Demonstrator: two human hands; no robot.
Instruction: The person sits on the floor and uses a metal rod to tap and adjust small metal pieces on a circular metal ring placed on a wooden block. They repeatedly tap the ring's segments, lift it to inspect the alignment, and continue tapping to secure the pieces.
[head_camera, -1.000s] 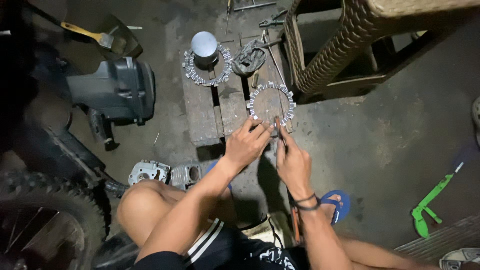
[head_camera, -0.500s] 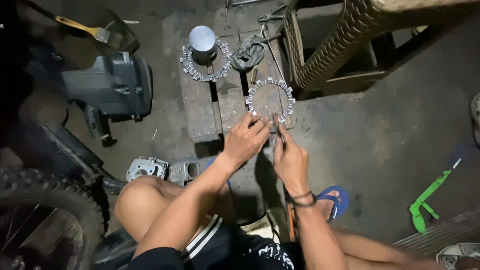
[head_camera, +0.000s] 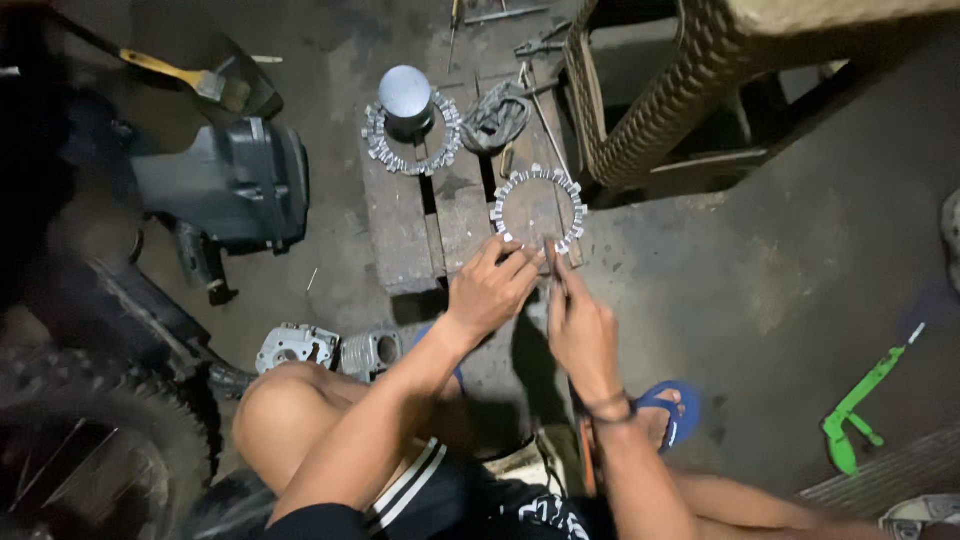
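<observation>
Head view: left hand (head_camera: 492, 290) presses fingertips on the near rim of the toothed ring (head_camera: 537, 208), which lies flat on the pallet (head_camera: 400, 235). Right hand (head_camera: 580, 325) pinches a thin tool at the same rim. Risk: tool slips, ring skids off, fingers nicked.

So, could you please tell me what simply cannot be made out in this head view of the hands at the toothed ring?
- Thin tool in the right hand: its tip is too small and dim to identify.
- Near edge of the toothed ring: covered by the left hand fingers.
- Tyre: cut off by the left and bottom edges.
- Dark machine body: its details are lost in shadow.
</observation>
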